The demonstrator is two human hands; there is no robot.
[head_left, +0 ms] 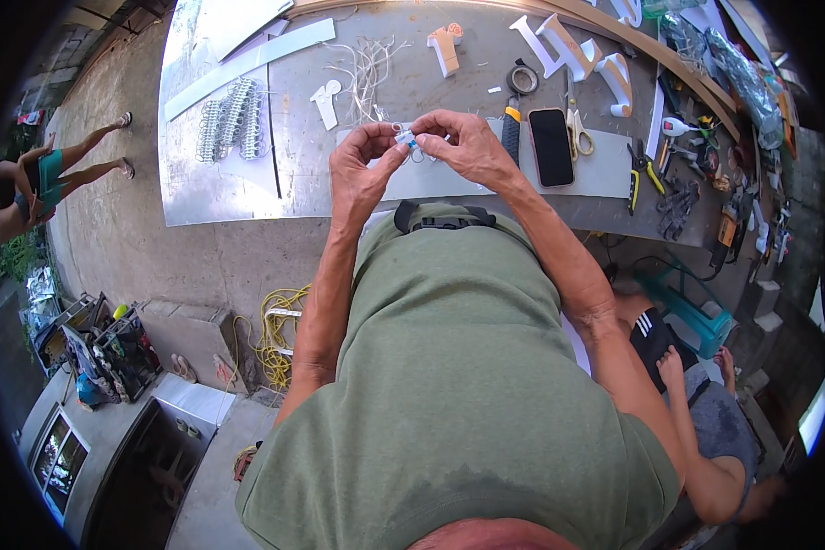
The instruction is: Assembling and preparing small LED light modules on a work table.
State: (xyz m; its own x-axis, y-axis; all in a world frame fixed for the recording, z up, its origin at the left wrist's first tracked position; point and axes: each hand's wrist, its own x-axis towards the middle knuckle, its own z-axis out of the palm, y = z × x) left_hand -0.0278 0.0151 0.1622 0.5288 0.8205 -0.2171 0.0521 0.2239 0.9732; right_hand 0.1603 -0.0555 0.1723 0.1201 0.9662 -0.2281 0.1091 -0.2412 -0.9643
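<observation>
Over the near edge of the worktable, my left hand (367, 170) pinches a small white piece with blue on it (406, 138) between thumb and fingers. From the other side my right hand (467, 147) closes on the same piece, thumb and forefinger together. A thin pale loop hangs just below; the fingers partly hide the piece, and its exact kind is too small to tell. Loose white wires (367, 78) lie in a tangle beyond my left hand. Right of my right hand are a dark-handled tool with a yellow end (511, 133) and a phone (551, 147).
Scissors (580, 136), black tape (522, 80), yellow-black pliers (653, 174) and white cut-out letters (573, 50) lie on the metal tabletop (220, 192). Wound coil-like strips (232, 121) are at left. A person (706, 412) sits close at lower right; another person (37, 183) stands far left.
</observation>
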